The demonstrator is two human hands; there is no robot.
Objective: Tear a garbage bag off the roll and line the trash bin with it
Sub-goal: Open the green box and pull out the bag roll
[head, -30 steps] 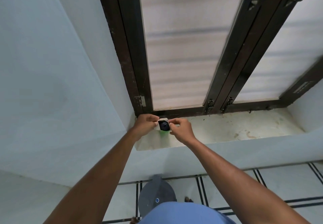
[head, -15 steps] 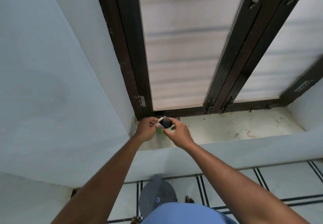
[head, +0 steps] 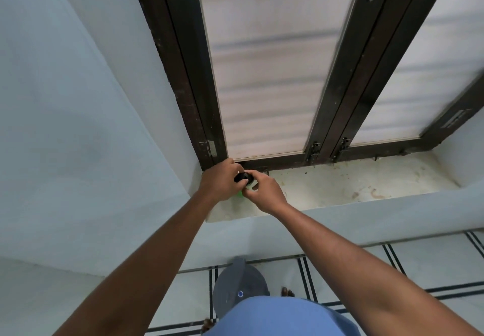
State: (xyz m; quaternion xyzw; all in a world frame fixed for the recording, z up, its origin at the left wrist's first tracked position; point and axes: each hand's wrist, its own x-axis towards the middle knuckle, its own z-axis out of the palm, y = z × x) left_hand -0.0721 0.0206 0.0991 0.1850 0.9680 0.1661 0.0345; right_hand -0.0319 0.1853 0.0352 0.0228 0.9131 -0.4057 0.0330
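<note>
Over the stained windowsill (head: 340, 186), both the left hand (head: 222, 178) and right hand (head: 264, 191) pinch the black roll (head: 243, 177) (bin (head: 239, 287) waits at six o'clock), likely freeing a bag's end to tear next.

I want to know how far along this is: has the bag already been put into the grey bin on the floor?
No: the black bag roll is held between both hands at the window sill, and the grey bin stands below.

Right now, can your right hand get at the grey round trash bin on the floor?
Probably not yet: the right hand is up at the windowsill gripping the black bag roll; the grey round trash bin sits far below.
</note>
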